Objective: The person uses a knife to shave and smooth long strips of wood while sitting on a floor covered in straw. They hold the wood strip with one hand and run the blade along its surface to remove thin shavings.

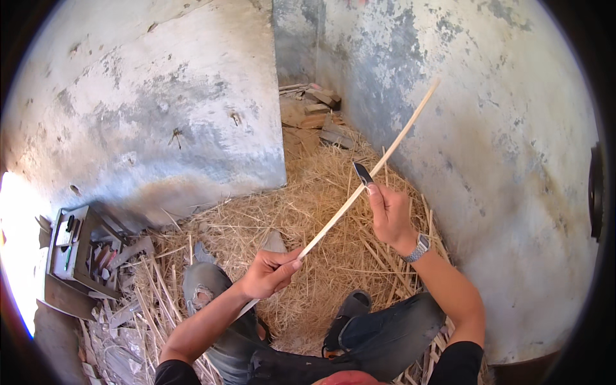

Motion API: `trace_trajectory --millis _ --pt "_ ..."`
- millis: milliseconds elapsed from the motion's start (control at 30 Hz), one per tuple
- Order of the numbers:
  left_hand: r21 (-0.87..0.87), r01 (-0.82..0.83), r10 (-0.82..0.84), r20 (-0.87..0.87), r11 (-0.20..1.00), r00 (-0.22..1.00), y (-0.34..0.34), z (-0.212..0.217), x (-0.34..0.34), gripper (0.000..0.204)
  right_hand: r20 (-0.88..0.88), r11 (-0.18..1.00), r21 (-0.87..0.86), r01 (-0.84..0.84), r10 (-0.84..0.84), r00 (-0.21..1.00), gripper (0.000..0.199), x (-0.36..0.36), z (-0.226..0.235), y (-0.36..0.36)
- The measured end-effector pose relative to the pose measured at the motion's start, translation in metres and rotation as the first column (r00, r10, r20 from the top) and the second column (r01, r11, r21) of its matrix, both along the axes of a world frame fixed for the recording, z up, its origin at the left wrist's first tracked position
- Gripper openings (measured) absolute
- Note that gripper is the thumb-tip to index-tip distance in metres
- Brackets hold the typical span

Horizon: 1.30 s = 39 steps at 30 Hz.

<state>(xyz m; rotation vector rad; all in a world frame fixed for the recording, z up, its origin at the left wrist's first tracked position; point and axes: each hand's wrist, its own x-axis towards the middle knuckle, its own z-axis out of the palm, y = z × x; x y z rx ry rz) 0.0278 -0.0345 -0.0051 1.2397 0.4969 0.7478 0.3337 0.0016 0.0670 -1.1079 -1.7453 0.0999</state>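
A long pale wooden strip (391, 147) slants from lower left up to the right, in front of the wall. My left hand (273, 271) is closed around its lower part. My right hand (388, 215) grips a knife whose dark blade (362, 172) lies against the strip about midway along. A watch sits on my right wrist. My knees in torn jeans and dark sandals show below the hands.
Straw (308, 212) covers the floor between two weathered concrete walls. A small metal box of tools (80, 247) stands at the left, with loose cut strips (157, 292) beside it. Wood scraps (317, 109) lie in the far corner.
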Motion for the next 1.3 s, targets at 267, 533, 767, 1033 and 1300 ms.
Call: trace_trajectory --millis 267,533,767,1033,1300 --pt "-0.010 -0.039 0.039 0.022 0.999 0.999 0.016 -0.018 0.003 0.037 -0.190 0.939 -0.297 -0.174 0.120 0.974 0.045 -0.029 -0.041 -0.019" --pt "0.002 -0.318 0.316 0.094 0.948 0.944 0.047 0.002 -0.002 0.040 -0.263 0.883 -0.258 -0.392 0.326 0.908 0.046 -0.035 -0.013 -0.025" --pt "0.016 -0.069 0.068 0.026 0.998 0.997 0.016 -0.006 0.011 0.043 -0.228 0.990 -0.130 0.062 -0.091 0.969 0.048 0.006 -0.012 0.031" --pt "0.035 -0.100 0.095 0.130 0.994 0.987 0.024 -0.016 0.017 0.039 -0.178 0.935 -0.262 -0.238 0.196 0.964 0.042 -0.060 -0.042 -0.001" --pt "0.069 -0.110 0.092 0.226 0.992 0.970 0.032 -0.001 0.014 0.039 -0.476 0.751 -0.344 -0.564 0.378 0.794 0.043 -0.051 -0.039 0.006"
